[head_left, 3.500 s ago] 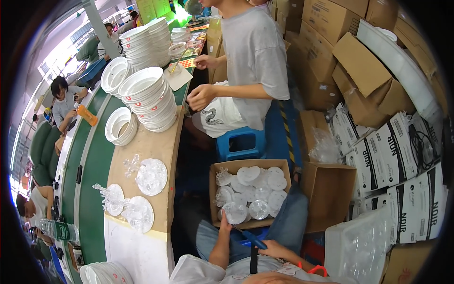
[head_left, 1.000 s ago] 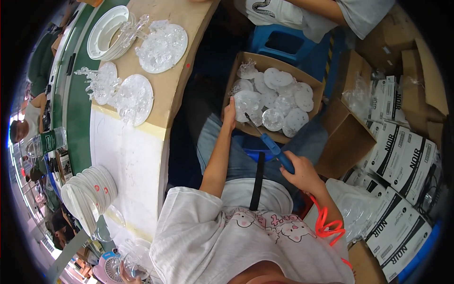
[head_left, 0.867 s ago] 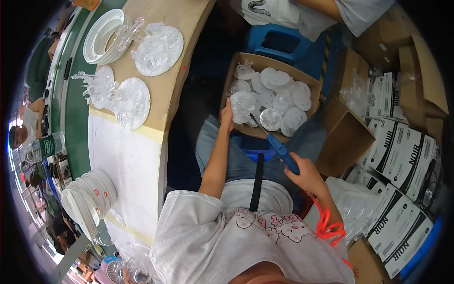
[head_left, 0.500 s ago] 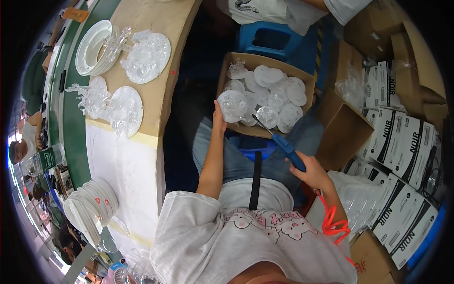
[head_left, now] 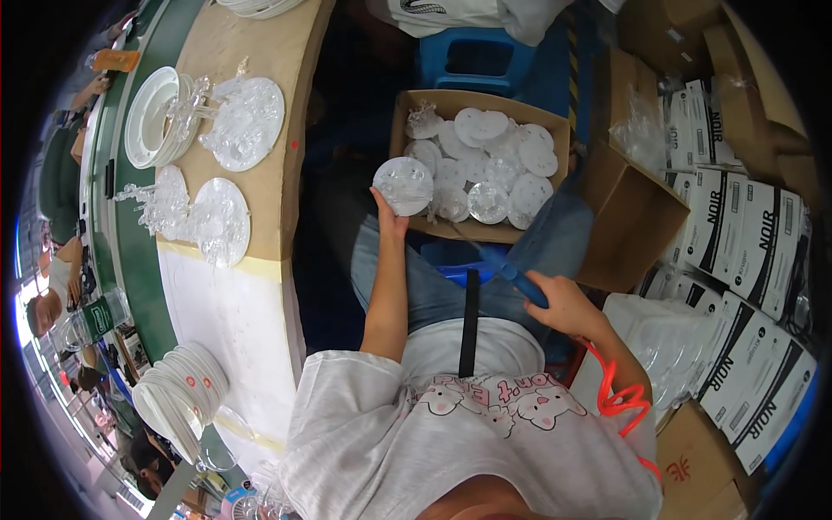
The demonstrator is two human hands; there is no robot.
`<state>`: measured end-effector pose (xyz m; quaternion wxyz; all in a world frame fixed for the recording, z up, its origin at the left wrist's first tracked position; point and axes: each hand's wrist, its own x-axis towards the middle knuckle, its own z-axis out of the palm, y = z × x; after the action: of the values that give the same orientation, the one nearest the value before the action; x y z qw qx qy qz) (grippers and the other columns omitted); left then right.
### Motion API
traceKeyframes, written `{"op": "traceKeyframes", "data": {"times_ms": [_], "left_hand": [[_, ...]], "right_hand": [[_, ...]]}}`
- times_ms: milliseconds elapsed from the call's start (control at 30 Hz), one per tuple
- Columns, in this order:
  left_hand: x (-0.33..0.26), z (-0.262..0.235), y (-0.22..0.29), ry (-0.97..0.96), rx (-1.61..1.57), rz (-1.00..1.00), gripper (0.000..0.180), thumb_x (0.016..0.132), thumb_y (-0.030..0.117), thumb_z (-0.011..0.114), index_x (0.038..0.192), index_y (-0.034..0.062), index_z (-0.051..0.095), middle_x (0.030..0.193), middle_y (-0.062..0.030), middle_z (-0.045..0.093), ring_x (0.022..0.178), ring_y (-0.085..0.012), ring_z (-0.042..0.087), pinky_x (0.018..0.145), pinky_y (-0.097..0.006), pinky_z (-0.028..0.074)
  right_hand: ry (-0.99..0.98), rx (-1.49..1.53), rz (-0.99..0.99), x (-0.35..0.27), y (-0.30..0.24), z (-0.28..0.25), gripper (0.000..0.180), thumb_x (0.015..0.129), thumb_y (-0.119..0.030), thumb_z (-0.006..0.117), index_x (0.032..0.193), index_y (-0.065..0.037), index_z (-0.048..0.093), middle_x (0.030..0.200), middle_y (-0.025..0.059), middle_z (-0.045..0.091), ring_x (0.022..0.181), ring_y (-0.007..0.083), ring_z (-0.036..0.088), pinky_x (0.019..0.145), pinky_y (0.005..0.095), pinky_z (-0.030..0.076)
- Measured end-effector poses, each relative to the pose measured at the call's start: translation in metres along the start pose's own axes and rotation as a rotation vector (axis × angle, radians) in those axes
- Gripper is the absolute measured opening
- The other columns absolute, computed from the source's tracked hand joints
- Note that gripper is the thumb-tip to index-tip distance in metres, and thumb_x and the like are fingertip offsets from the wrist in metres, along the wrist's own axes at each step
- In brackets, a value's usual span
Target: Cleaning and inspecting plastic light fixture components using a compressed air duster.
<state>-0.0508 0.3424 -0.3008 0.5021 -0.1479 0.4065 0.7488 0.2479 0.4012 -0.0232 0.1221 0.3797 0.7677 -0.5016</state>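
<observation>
Clear plastic disc (head_left: pixel 403 185): light, thin, likely brittle; pinched at lower rim by left hand (head_left: pixel 387 222); right hand (head_left: pixel 562 305) clenched round blue-handled tool (head_left: pixel 507 273)

Fisheye frame, black vignette all round; straight lines bow hard near the rim, e.g. the counter (head_left: pixel 260 78) edge and the stacked printed cartons (head_left: pixel 745 251). Lighting is bright, even and overhead; the centre is well exposed. Strong daylight blows out at the far left rim, with white clipping there. The gap between the counter and the cardboard box (head_left: pixel 481 165) is deep shadow, detail lost. The clear plastic discs (head_left: pixel 234 121) on the counter show specular glints, as does the disc (head_left: pixel 403 185) at the box. Focus is sharp in the centre and soft at the edges, with slight colour fringing on the rim. No obvious motion blur; the blue tool (head_left: pixel 511 276) is crisp.
</observation>
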Motion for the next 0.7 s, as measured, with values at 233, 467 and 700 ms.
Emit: {"op": "traceKeyframes", "data": {"times_ms": [233,467,700], "left_hand": [[0.008,-0.008,-0.001,-0.019,-0.033,0.006,0.064,0.083,0.059,0.032,0.128,0.0149,0.037,0.132,-0.0051,0.038,0.121,-0.0275,0.036,0.1,-0.045,0.029],[0.004,0.0,-0.002,-0.005,-0.026,-0.007,0.063,0.083,0.059,0.034,0.127,0.0141,0.038,0.131,-0.0052,0.039,0.12,-0.0268,0.037,0.1,-0.044,0.03],[0.0,0.002,-0.001,-0.035,-0.007,-0.036,0.066,0.082,0.06,0.034,0.127,0.0131,0.038,0.132,-0.0055,0.039,0.12,-0.0265,0.037,0.1,-0.043,0.03]], "right_hand": [[0.007,-0.026,-0.069,0.008,-0.009,0.008,0.034,0.07,-0.021,0.058,0.097,-0.002,0.052,0.071,0.0204,0.058,0.068,0.0376,0.056,0.064,0.0437,0.044],[-0.065,-0.006,-0.07,0.017,-0.018,0.024,0.037,0.072,-0.02,0.058,0.103,-0.002,0.05,0.071,0.0209,0.057,0.069,0.0371,0.056,0.062,0.0425,0.043],[-0.063,0.009,-0.067,0.021,-0.021,0.029,0.035,0.072,-0.019,0.058,0.101,-0.002,0.05,0.07,0.0196,0.057,0.067,0.0364,0.056,0.061,0.0425,0.043]]}}
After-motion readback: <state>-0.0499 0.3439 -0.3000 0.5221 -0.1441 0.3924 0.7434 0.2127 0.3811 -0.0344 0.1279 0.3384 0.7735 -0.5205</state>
